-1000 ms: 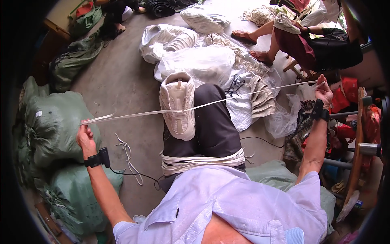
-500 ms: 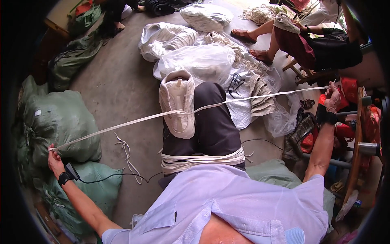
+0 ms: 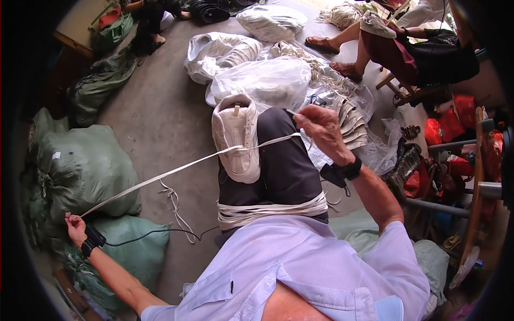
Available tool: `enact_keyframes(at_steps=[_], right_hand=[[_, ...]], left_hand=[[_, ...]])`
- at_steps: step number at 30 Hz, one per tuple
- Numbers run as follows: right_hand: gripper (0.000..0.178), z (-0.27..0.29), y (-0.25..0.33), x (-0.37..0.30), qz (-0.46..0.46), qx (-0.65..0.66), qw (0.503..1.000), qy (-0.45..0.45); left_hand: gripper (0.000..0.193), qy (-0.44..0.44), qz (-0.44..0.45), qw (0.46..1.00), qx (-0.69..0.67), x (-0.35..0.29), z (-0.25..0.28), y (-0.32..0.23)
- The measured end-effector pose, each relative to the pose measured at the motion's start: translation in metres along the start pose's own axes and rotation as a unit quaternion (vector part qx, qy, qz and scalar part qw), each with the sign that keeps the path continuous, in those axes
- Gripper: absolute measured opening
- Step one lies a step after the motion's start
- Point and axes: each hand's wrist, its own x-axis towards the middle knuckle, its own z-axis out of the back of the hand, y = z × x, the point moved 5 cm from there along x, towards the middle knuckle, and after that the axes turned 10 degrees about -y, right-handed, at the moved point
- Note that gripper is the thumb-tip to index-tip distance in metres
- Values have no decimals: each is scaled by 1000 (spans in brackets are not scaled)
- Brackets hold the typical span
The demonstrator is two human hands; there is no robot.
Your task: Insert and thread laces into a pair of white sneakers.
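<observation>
White flat strap (image 3: pixel 176 171), pulled taut, runs from far lower left up across the white sneaker (image 3: pixel 236 136) to upper middle. Left hand (image 3: pixel 75 227) stretched way out to the person's left, closed around the strap's end, black wrist band (image 3: pixel 93 239) with a thin cable (image 3: pixel 155 232) trailing back toward the body. Right hand (image 3: pixel 317 124) raised above the bent knee, fingers pinched together on the other end of the strap, just beside the sneaker; black band on that wrist too. Strap crosses over the sneaker's laces area, touching it. Sneaker rests on the crossed leg in dark trousers (image 3: pixel 284 166). More turns of the same white strap are wound in a bundle (image 3: pixel 270 209) around the thigh, close to the light blue shirt (image 3: pixel 300 273). A loose bit of strap (image 3: pixel 174 206) lies on the concrete floor (image 3: pixel 160 112) under the taut line. Green woven sacks (image 3: pixel 88 166) stacked to the left, near the left hand. Clear plastic bags (image 3: pixel 267 80) with white material ahead of the knee. Another person seated upper right, sandalled feet (image 3: pixel 334 53) on the floor, dark red shorts. Red items and metal rods at far right, too cluttered to tell apart.
</observation>
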Motion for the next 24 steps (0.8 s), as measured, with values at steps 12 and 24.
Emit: enact_keyframes(at_steps=[12,24], right_hand=[[4,-90,-13,-28,187,-128,969,96],[15,-113,-2,-22,190,-296,932,89]], left_hand=[[19,42,34,999,0,-54,36,-41],[33,56,4,943,329,-169,-115,240]])
